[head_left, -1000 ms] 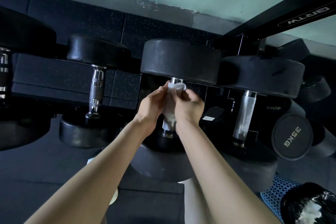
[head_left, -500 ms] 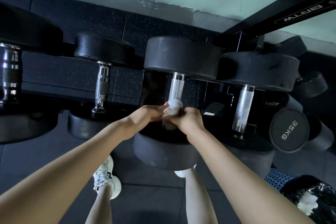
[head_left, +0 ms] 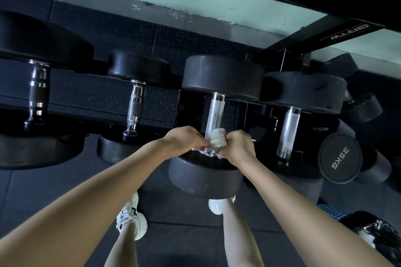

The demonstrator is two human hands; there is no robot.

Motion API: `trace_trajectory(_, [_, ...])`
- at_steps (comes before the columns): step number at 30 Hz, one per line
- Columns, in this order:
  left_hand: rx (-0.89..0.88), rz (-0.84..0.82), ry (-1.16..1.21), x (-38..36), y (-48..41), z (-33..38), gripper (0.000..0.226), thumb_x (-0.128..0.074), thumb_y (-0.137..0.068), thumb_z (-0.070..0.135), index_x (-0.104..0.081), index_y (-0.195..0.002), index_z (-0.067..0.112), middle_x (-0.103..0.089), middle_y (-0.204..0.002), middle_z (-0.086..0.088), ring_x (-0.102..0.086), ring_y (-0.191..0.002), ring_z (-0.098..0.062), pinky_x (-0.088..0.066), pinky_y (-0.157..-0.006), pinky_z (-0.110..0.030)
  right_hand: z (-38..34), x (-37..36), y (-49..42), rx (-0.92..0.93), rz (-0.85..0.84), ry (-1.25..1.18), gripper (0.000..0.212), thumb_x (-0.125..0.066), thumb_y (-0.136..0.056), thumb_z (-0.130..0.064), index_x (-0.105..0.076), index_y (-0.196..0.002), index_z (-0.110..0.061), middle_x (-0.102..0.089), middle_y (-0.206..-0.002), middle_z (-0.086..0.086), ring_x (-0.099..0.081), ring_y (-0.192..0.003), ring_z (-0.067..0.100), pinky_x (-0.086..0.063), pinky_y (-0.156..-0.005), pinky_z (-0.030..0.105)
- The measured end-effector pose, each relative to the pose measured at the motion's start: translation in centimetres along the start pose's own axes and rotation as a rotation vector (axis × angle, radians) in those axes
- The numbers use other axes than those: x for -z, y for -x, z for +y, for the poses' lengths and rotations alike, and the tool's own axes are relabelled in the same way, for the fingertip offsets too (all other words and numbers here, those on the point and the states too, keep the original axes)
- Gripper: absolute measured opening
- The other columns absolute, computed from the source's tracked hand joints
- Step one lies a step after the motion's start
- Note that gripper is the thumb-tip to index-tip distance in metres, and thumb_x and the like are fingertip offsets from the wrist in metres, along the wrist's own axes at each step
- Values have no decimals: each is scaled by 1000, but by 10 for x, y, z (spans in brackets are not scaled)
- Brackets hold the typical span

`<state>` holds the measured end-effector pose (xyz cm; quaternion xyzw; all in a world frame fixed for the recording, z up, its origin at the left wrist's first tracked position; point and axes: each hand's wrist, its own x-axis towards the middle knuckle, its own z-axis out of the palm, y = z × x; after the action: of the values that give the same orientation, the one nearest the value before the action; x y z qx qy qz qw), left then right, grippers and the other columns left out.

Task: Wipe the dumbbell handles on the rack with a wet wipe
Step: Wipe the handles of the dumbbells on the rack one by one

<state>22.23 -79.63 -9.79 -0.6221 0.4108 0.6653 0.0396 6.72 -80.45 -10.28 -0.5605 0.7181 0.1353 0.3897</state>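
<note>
The wet wipe [head_left: 216,141] now sits bunched at the near end of the middle handle [head_left: 215,112], down from the top a second ago. Your left hand [head_left: 184,140] and right hand [head_left: 237,147] both pinch it around the bar. This handle looks nearly done.

Centre handle [head_left: 214,110]: upper length bare. Lower end is occupied by the left hand [head_left: 184,140], right hand [head_left: 237,147] and bunched wipe [head_left: 216,142]. Rubber heads close it in above [head_left: 223,76] and below [head_left: 206,176]. There is a wide gap leftward to the chrome handle [head_left: 135,106] and a narrower gap to the right-hand handle [head_left: 288,134].
</note>
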Motion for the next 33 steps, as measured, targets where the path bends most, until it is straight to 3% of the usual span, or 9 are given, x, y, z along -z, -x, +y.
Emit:
trace_trajectory(5, [-98, 116, 372, 12, 27, -15, 31, -62, -68, 41, -75, -90, 23, -72, -94, 10, -64, -96, -8, -45, -93, -23, -14, 21, 36, 12, 23, -516, 4, -64, -79, -3, -64, -76, -5, -60, -64, 6, -54, -63, 15, -42, -56, 24])
trace_trajectory(8, [-174, 147, 584, 25, 60, -24, 21, -64, -82, 13, -71, -102, 17, -72, -97, 4, -65, -97, -6, -46, -78, -6, -35, 21, 64, -38, -1, -803, 47, -59, -84, 2, -57, -117, -31, -71, -88, 5, -69, -85, 18, -57, -80, 36])
trace_trajectory(10, [-184, 172, 731, 34, 82, -32, 22, -59, -86, 9, -69, -105, 13, -72, -102, -5, -65, -101, -13, -48, -86, -16, -50, 15, 81, -11, 23, -871, 64, -52, -87, 3, -45, -133, -41, -68, -105, 7, -66, -100, 21, -54, -90, 41])
trace_trajectory(15, [-177, 177, 793, 60, 125, -56, 25, -56, -89, 11, -66, -113, 13, -70, -110, -9, -64, -106, -17, -43, -100, -27, -107, -14, 110, 74, -6, -902, 34, -54, -95, -20, -56, -128, -29, -60, -125, -9, -58, -113, 7, -47, -101, 37])
trace_trajectory(21, [-124, 197, 886, 86, 131, -76, 17, -52, -92, 12, -68, -95, 16, -72, -90, 1, -67, -86, -7, -47, -84, -15, -160, -49, 97, 134, 5, -835, 23, -60, -91, -11, -68, -112, -11, -69, -110, 2, -64, -96, 6, -51, -90, 21])
trace_trajectory(24, [-94, 250, 880, 100, 123, -84, 22, -52, -91, 8, -65, -109, 6, -71, -102, -11, -68, -89, -11, -49, -85, -17, -168, -61, 73, 70, 25, -907, 24, -62, -86, 1, -68, -109, -1, -68, -99, 2, -62, -86, 7, -49, -79, 13])
trace_trajectory(27, [-81, 380, 867, 116, 112, -94, 18, -54, -90, 7, -66, -102, 10, -70, -105, -11, -66, -93, -18, -49, -86, -21, -176, -70, 40, 7, 136, -955, 24, -61, -81, 7, -70, -102, -2, -66, -88, -1, -60, -76, 6, -47, -69, 7])
trace_trajectory(31, [-74, 491, 837, 137, 98, -111, 22, -47, -93, 7, -66, -96, 18, -70, -97, 0, -64, -98, -18, -45, -95, -30, -192, -91, 0, -12, 348, -762, 14, -66, -76, -1, -67, -89, -6, -64, -82, 1, -60, -78, 18, -47, -73, 28])
trace_trajectory(33, [-67, 503, 830, 143, 92, -120, 23, -46, -94, 7, -65, -95, 19, -69, -96, 1, -63, -98, -18, -45, -95, -31, -198, -102, -7, 2, 368, -663, 12, -65, -78, -6, -70, -88, -6, -69, -85, 8, -62, -82, 23, -44, -73, 30])
